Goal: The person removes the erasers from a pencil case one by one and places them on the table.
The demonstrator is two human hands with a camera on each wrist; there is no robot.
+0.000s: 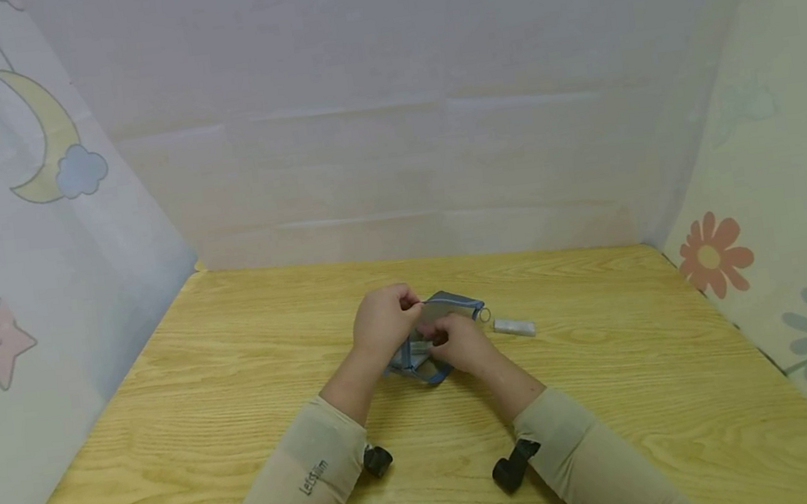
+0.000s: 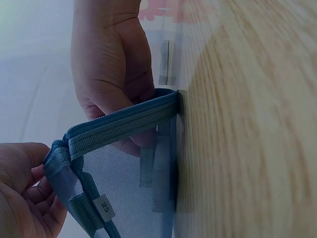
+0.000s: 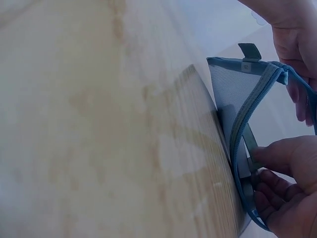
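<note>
A blue-edged mesh zip pouch [image 1: 448, 304] stands with its mouth spread on the wooden table, a small tag [image 2: 104, 207] on its side. My left hand [image 1: 384, 319] pinches the pouch's zip edge at one corner, as the left wrist view shows. My right hand [image 1: 463, 343] reaches into the mouth, thumb and fingers around a flat grey-green strip [image 3: 250, 141] inside. Through the mesh, the same strip [image 2: 146, 166] shows beside the fingertips. More flat pieces inside are partly hidden by the fabric and the hand.
A small whitish rectangular piece [image 1: 514, 327] lies on the table [image 1: 613, 361] just right of the pouch. By the pouch's corner there is a thin ring [image 1: 485, 315]. Printed sheets [image 1: 377, 163] wall the table's back and sides.
</note>
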